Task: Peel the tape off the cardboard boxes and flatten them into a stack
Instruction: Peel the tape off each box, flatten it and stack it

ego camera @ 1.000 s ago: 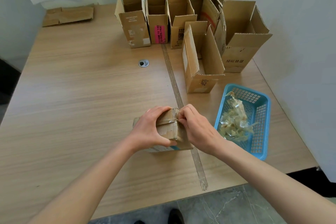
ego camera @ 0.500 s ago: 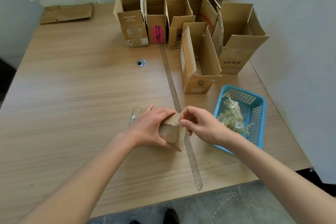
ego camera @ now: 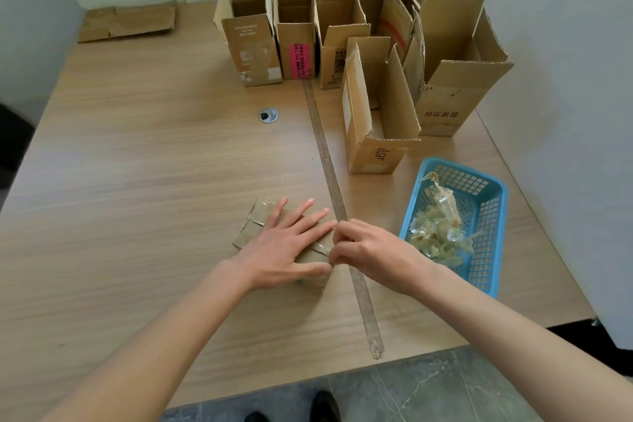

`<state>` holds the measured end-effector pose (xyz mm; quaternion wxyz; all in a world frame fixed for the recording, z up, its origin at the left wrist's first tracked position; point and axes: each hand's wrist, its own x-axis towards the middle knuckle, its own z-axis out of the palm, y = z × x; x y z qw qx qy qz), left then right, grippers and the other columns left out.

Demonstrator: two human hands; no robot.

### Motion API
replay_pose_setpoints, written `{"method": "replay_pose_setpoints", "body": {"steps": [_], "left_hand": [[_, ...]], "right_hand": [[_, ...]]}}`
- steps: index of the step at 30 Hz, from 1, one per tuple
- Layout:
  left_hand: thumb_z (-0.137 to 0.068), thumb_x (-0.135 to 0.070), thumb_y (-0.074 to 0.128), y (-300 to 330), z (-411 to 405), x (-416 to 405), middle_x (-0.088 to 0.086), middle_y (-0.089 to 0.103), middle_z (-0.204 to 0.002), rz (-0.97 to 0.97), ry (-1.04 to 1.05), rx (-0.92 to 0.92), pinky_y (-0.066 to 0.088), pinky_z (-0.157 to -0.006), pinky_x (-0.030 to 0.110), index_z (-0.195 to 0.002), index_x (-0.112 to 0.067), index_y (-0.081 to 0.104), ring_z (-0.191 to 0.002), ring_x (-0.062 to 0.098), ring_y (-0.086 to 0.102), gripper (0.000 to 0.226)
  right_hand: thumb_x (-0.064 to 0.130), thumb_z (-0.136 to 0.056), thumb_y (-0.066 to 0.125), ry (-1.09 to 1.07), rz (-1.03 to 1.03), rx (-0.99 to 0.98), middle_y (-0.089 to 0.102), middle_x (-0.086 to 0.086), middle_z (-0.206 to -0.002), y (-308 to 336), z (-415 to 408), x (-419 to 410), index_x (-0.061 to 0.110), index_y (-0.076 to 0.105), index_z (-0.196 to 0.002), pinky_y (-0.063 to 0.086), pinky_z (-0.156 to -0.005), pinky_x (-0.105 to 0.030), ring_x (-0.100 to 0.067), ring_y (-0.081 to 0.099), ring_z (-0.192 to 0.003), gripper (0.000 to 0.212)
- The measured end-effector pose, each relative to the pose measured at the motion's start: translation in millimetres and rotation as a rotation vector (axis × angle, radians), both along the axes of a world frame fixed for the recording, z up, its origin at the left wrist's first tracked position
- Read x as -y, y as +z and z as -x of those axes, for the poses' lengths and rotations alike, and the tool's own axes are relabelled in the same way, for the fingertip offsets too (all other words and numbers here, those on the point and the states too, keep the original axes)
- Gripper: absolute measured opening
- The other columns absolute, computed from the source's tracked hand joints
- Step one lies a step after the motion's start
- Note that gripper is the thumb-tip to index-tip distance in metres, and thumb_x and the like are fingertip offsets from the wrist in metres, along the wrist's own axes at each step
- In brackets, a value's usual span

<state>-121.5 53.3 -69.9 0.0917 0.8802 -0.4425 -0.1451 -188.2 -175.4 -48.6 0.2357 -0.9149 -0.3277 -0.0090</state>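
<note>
A small brown cardboard box (ego camera: 255, 224) lies on the wooden table (ego camera: 137, 181) near its front edge, with clear tape across it. My left hand (ego camera: 284, 243) lies flat on top of the box, fingers straight and spread, pressing it down. My right hand (ego camera: 370, 252) is at the box's right end, its fingertips pinching the strip of tape (ego camera: 320, 248) there. Most of the box is hidden under my hands.
A blue plastic basket (ego camera: 486, 216) holding peeled tape scraps sits right of my right hand. Several open upright boxes (ego camera: 380, 113) stand at the back right. Flattened cardboard (ego camera: 126, 24) lies in the far left corner. A tape strip (ego camera: 339, 205) runs down the table's middle.
The box has gone from standing tilted in my left hand's grip to lying low on the table. My left hand has opened flat on it. My right hand stays at the tape end.
</note>
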Motion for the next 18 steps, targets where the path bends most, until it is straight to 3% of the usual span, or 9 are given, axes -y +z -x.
{"method": "replay_pose_setpoints", "body": {"steps": [2,5,9,13,18], "left_hand": [[-0.086,-0.090,0.023,-2,8,-3,-0.006,-0.009,-0.171,-0.022,0.078,0.113,-0.021,-0.120,0.054,-0.161,-0.038,-0.002,-0.152,0.011,-0.027,0.094],[-0.064,-0.104,0.029,-1,17,-3,0.001,-0.025,-0.167,-0.072,0.375,0.081,-0.029,-0.114,0.058,-0.161,-0.031,-0.011,-0.149,0.016,-0.034,0.128],[-0.048,-0.109,0.033,1,13,-9,0.002,-0.019,-0.169,-0.122,0.349,-0.046,-0.024,-0.116,0.062,-0.162,-0.026,-0.010,-0.151,0.017,-0.031,0.147],[-0.056,-0.095,0.061,6,-1,-17,-0.004,-0.010,-0.171,-0.099,0.174,-0.137,-0.021,-0.120,0.054,-0.163,-0.026,-0.004,-0.152,0.011,-0.028,0.143],[-0.060,-0.084,0.072,10,-3,-22,-0.012,-0.004,-0.170,-0.057,0.115,-0.146,-0.026,-0.118,0.047,-0.163,-0.028,-0.001,-0.151,0.004,-0.025,0.139]], "right_hand": [[0.011,-0.097,0.065,0.063,0.052,0.018,0.052,-0.001,-0.103,-2,0,-1,0.016,0.070,-0.094,0.051,-0.079,-0.034,-0.021,0.052,-0.101,0.007],[0.012,-0.097,0.065,0.075,0.059,-0.040,0.055,-0.002,-0.121,-1,-3,-2,0.015,0.068,-0.093,0.052,-0.092,-0.032,-0.022,0.052,-0.122,0.006],[0.015,-0.094,0.068,0.046,-0.007,-0.262,0.065,0.005,-0.094,11,-5,-11,0.017,0.067,-0.090,0.052,-0.074,-0.034,-0.017,0.062,-0.086,0.004],[0.021,-0.089,0.069,-0.005,0.020,-0.356,0.071,0.010,-0.082,19,-16,-27,0.025,0.071,-0.093,0.050,-0.072,-0.030,-0.010,0.065,-0.078,0.006],[0.022,-0.085,0.072,-0.100,0.005,-0.411,0.073,0.009,-0.079,18,-22,-45,0.028,0.075,-0.091,0.050,-0.072,-0.031,-0.009,0.064,-0.077,0.009]]}}
